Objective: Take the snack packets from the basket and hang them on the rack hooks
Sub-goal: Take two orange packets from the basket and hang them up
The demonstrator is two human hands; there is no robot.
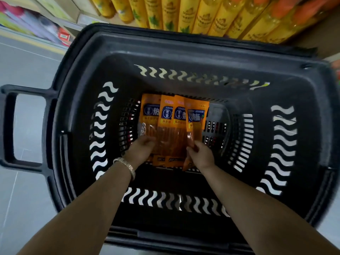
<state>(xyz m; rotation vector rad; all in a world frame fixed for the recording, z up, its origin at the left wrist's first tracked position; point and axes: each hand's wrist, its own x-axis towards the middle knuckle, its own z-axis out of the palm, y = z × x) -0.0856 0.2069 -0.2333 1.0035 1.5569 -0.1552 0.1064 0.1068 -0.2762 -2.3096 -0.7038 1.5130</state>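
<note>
silver bracelet (127, 165) (left wrist), bare forearms

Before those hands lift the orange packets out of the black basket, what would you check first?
1. Right hand pinches the raised packet: ok.
2. Left hand holding the flat packets firmly: cannot tell; it touches them.
3. Hang holes at the packet tops intact: cannot tell.
4. Way up out of the basket is free: ok.
5. Rack hooks in view: not ok, none visible.
</note>
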